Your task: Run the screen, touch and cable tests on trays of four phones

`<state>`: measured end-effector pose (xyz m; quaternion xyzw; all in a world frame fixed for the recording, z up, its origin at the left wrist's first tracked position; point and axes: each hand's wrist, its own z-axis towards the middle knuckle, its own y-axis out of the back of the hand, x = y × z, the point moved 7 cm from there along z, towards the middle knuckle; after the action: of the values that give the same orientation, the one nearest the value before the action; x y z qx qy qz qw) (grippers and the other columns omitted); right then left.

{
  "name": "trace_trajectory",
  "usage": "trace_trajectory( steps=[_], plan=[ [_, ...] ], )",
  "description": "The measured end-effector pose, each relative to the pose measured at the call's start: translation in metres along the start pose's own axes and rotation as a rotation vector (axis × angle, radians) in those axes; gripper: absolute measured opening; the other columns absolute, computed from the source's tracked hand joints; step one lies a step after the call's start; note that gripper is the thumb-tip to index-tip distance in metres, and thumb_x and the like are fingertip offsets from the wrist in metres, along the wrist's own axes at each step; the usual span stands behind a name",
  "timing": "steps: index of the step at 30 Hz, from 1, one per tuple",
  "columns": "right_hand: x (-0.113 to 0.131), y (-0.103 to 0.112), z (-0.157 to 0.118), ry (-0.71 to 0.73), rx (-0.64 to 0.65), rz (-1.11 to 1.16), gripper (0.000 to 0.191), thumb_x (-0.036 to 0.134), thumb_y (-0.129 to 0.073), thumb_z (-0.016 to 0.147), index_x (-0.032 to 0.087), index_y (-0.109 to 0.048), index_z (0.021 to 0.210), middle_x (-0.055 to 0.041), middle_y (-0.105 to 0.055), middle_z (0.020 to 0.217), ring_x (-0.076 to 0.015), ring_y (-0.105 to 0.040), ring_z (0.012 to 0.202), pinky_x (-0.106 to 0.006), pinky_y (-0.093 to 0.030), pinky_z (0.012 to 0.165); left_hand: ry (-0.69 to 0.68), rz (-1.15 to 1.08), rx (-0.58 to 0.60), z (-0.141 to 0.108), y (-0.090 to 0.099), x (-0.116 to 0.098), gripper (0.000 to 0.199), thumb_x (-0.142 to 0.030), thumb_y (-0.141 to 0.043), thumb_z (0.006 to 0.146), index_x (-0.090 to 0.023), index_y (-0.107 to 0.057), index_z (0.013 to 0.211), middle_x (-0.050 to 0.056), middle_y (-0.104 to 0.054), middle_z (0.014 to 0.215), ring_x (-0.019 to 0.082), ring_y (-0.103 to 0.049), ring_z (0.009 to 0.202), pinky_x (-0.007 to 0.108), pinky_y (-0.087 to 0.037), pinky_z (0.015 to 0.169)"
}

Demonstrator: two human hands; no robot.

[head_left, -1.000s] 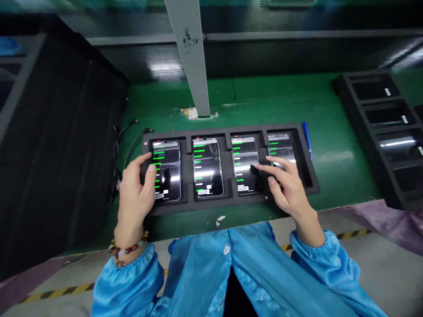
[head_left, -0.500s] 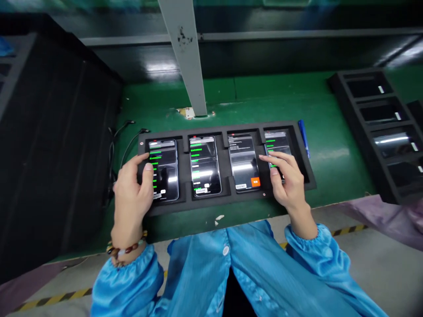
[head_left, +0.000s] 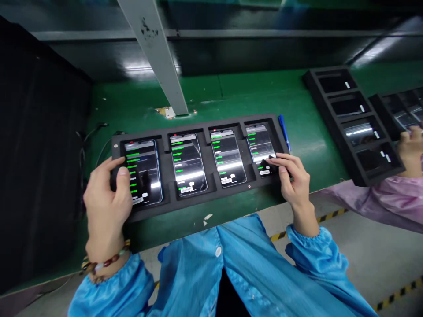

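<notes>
A black foam tray (head_left: 205, 200) lies across the bench in front of me. Its compartments hold several smartphones with lit screens showing green and white lines of text. My left hand (head_left: 109, 189) rests at the tray's left end, thumb and index finger apart, beside the leftmost phone (head_left: 145, 171); its other fingers are partly hidden. Over the right end, my right hand (head_left: 294, 178) has its fingers stretched out, fingertips at the lower part of the rightmost phone (head_left: 259, 143). Between them sit the second phone (head_left: 188, 163) and third phone (head_left: 228, 156), which neither hand touches.
A blue pen (head_left: 284, 133) lies beside the tray's right end. Farther right stands another black tray (head_left: 355, 127) with dark phones, near a co-worker's hand (head_left: 411, 147). Black cables (head_left: 86, 141) and a large black block (head_left: 36, 154) are at left. A metal post (head_left: 158, 57) rises behind.
My right hand has moved from between the third and fourth phones to the rightmost one. The third phone's orange button has given way to green text lines. The view has shifted right.
</notes>
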<state>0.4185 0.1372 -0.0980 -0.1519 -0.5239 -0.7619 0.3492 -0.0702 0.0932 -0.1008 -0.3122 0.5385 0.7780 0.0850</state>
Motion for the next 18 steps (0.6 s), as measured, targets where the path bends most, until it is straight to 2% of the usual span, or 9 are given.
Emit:
trace_trajectory(
  steps=[5,10,13,18],
  plan=[
    [0.012,-0.008,-0.001,0.019,0.037,-0.058,0.034,0.028,-0.052,0.111,0.029,-0.081,0.127,-0.0097,-0.080,0.127,-0.0332,-0.068,0.135,-0.061,-0.053,0.115,0.004,-0.025,-0.001,0.000,-0.001,0.002,0.052,-0.049,-0.054,0.107,-0.017,-0.073,0.145,0.017,-0.070,0.150,0.039,-0.065,0.145,0.057,-0.047,0.126],
    [0.047,-0.034,0.006,0.114,0.203,-0.040,0.040,0.027,-0.049,0.110,0.027,-0.077,0.137,-0.0128,-0.072,0.144,-0.0331,-0.065,0.140,-0.058,-0.053,0.116,0.029,-0.069,-0.010,-0.002,0.000,0.007,0.050,-0.051,-0.055,0.108,-0.022,-0.072,0.145,0.013,-0.071,0.151,0.036,-0.065,0.144,0.054,-0.047,0.126],
    [0.065,-0.050,0.011,0.172,0.306,-0.030,0.041,0.024,-0.049,0.109,0.026,-0.075,0.141,-0.0126,-0.072,0.144,-0.0338,-0.063,0.143,-0.057,-0.051,0.115,0.043,-0.116,-0.015,-0.003,0.000,0.008,0.049,-0.052,-0.056,0.108,-0.022,-0.073,0.143,0.011,-0.071,0.151,0.033,-0.065,0.145,0.051,-0.046,0.127],
    [0.099,-0.076,0.018,0.270,0.345,0.063,0.046,0.019,-0.052,0.106,0.029,-0.070,0.147,-0.0104,-0.075,0.141,-0.0342,-0.062,0.145,-0.058,-0.050,0.116,0.133,-0.273,0.017,-0.004,-0.002,0.019,0.053,-0.057,-0.057,0.108,-0.020,-0.071,0.143,0.008,-0.075,0.142,0.028,-0.071,0.128,0.046,-0.055,0.117]
  ],
)
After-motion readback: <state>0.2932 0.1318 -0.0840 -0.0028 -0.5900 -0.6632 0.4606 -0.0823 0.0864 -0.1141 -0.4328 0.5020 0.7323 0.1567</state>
